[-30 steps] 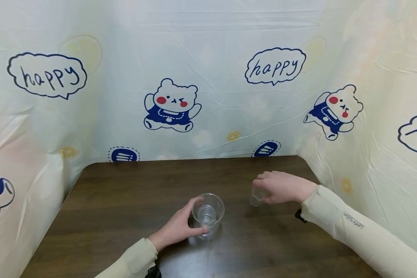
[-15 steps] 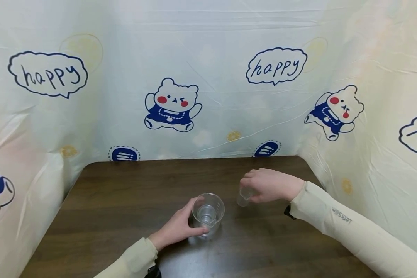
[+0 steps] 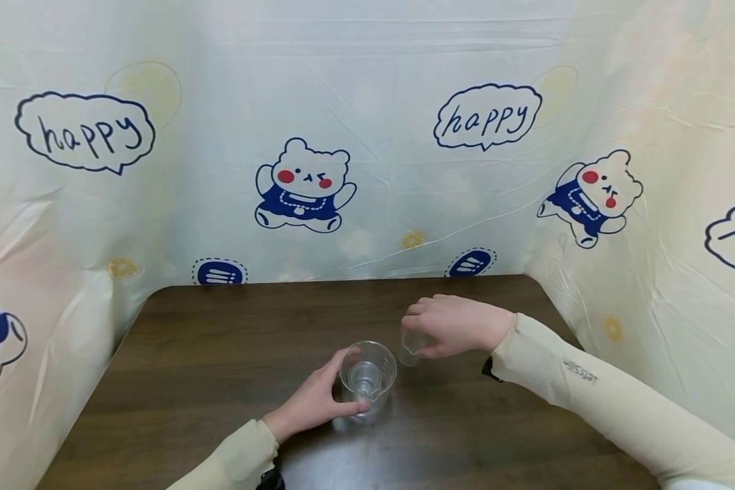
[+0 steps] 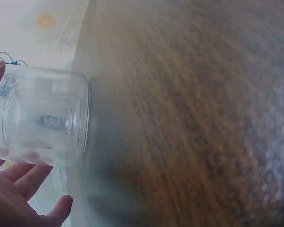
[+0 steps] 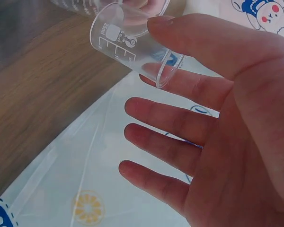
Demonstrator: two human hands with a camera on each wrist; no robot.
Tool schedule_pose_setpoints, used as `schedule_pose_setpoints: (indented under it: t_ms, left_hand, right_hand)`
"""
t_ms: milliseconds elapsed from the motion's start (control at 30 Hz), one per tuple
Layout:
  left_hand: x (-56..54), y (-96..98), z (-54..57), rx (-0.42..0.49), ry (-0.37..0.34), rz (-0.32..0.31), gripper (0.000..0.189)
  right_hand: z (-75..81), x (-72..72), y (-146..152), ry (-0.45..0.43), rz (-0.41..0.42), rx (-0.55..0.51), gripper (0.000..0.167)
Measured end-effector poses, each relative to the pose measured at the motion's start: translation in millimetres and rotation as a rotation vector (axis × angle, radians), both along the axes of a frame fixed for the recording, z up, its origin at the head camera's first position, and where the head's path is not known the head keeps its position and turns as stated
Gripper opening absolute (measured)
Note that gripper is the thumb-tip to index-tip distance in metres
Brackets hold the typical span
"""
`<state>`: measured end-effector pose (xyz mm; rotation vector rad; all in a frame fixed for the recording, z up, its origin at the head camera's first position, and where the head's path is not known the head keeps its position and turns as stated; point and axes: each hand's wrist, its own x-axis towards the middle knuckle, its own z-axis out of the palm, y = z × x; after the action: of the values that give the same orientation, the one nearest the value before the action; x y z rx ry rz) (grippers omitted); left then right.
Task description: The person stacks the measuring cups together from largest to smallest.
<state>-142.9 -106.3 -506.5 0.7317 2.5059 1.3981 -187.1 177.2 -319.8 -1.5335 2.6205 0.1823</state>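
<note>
My left hand (image 3: pixel 312 403) holds a large clear glass beaker (image 3: pixel 384 359) around its side, thumb toward the front. A smaller clear vessel (image 3: pixel 364 376) sits inside that beaker, as the left wrist view also shows. The large beaker stands upright on the table. Just right of it, my right hand (image 3: pixel 456 325) pinches a small 25 ml beaker (image 5: pixel 125 40) between thumb and index finger near its rim. In the right wrist view the other fingers (image 5: pixel 165 118) are spread out, off the glass. Whether the small beaker touches the table is hard to tell.
The dark brown wooden table (image 3: pixel 239 333) extends around both hands. Behind it and along both sides hangs a pale curtain (image 3: pixel 380 204) printed with bears and the word "happy".
My right hand has moved left with the small beaker, bringing it close to the large beaker's right side. The left hand and the large beaker have stayed in place.
</note>
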Motion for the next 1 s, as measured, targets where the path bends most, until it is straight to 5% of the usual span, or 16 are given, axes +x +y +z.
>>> schedule_pose_setpoints:
  t_ms: [433,1000]
  left_hand:
    - [-0.3,0.5,-3.0,-0.003,0.007,-0.007,0.093]
    - [-1.9,-2.7,-2.8,-0.005,-0.032,-0.022,0.095]
  right_hand:
    - [2.3,1.6,-26,-0.017,0.057,0.004,0.033]
    - [-16.9,-4.3,-53,-0.05,0.093,0.061,0.039]
